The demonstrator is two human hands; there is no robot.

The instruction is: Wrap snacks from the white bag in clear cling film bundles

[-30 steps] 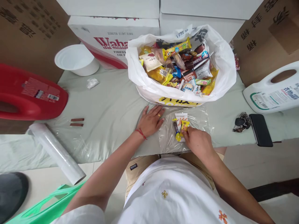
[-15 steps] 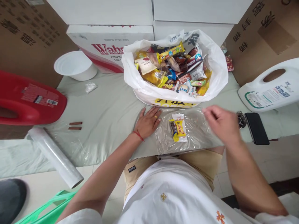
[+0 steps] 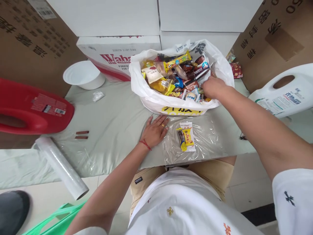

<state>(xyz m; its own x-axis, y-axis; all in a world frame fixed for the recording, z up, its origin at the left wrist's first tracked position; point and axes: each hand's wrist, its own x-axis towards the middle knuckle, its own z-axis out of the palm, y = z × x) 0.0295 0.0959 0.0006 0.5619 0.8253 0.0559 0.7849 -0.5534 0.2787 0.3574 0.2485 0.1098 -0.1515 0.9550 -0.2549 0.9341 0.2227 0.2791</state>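
My left hand lies flat on the table with its fingers spread, at the left edge of a sheet of clear plastic film. On that film rest several small wrapped snacks: a yellow packet, a dark and yellow wrapped one and a white packet under them. My right hand reaches into the right side of a white plastic bag full of packaged snacks. Its fingertips are down among the packets, so what they hold, if anything, is hidden.
At the left are a red jug, a roll of plastic film, a white bowl and two brown strips. A white detergent jug stands at the right. White boxes and brown cartons wall in the table.
My right hand has moved from above the film's right side up and forward into the bag of snacks. My left hand stays in place on the film's edge.
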